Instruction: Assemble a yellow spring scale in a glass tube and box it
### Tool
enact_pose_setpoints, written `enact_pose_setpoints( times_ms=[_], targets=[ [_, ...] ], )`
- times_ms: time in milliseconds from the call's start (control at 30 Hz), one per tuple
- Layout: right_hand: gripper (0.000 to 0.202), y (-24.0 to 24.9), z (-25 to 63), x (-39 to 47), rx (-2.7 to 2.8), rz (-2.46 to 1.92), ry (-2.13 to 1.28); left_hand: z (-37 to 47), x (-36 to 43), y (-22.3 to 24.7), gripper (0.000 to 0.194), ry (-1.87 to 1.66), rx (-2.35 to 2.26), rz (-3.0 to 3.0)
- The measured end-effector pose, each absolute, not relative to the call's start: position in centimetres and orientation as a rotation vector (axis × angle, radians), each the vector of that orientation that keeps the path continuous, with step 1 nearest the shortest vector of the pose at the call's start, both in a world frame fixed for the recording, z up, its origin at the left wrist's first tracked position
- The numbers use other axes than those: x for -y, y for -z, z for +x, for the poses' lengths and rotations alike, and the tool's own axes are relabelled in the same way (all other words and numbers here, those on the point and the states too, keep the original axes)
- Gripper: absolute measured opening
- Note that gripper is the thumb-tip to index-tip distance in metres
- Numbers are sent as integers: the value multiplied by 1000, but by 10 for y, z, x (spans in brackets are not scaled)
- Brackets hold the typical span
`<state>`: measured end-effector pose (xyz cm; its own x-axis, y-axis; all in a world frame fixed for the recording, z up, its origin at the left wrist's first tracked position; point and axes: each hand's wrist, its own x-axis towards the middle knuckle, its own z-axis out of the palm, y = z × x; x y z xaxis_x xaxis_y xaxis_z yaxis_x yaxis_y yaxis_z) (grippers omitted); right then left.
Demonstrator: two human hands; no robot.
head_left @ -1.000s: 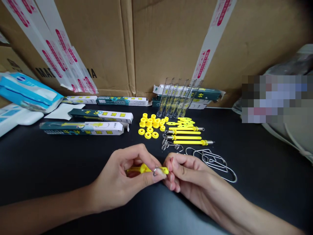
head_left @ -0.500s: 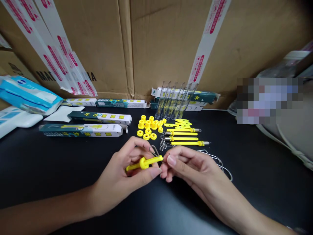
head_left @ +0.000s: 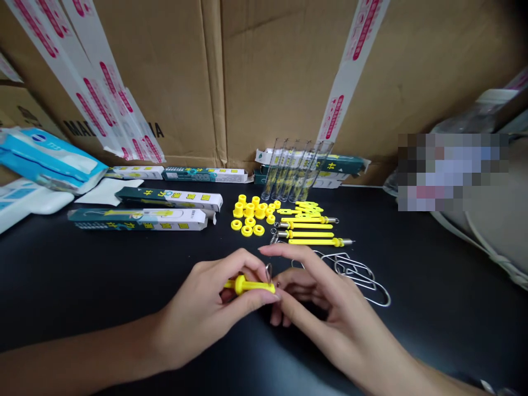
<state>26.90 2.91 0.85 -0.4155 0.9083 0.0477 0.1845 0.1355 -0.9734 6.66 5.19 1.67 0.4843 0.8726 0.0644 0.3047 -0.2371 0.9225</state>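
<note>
A yellow plastic rod with a round collar (head_left: 240, 284) lies across the fingers of my left hand (head_left: 210, 308), its tip pointing right. My left thumb and index finger close around it near that tip. A small bent wire hook (head_left: 269, 270) stands up at the rod's end. My right hand (head_left: 325, 302) meets the tip with its thumb and bent fingers, its index finger raised. Whatever it pinches there is too small to make out. Just beyond lie several yellow rods with springs (head_left: 311, 234) and flat yellow pieces (head_left: 307, 208).
Yellow collars and caps (head_left: 249, 210) sit in a cluster behind my hands. Clear tubes (head_left: 289, 170) stand by small printed boxes (head_left: 138, 219). Large wire hooks (head_left: 363, 278) lie beyond my right hand. A cardboard box (head_left: 264, 71) walls off the back; a blue packet (head_left: 49, 159) is left.
The yellow rod has turned nearly level and its tip is lower. My right hand has moved down, with its index finger lifted. The wire hook now stands more upright at the tip.
</note>
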Motion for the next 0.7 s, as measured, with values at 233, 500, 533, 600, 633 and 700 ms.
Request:
enact_pose_setpoints(
  times_ms=[233, 500, 533, 600, 633, 700],
  targets=[
    [36, -10, 274, -32, 2095, -1012, -865, 65, -53, -16, 21, -769, -1034, 2012],
    [14, -16, 270, -28, 1999, -978, -586, 63, -53, -14, 34, -813, -874, 2188],
    [15, -16, 269, -28, 2000, -968, -594, 62, -53, -12, 30, -827, -854, 2241],
    [15, -17, 268, -26, 2010, -938, -644, 62, -53, -9, 16, -841, -816, 2313],
    [15, -17, 268, -26, 2009, -921, -682, 61, -53, -8, 13, -842, -790, 2341],
    [14, -17, 268, -26, 1985, -885, -753, 59, -51, -8, 13, -868, -733, 2386]
  ],
)
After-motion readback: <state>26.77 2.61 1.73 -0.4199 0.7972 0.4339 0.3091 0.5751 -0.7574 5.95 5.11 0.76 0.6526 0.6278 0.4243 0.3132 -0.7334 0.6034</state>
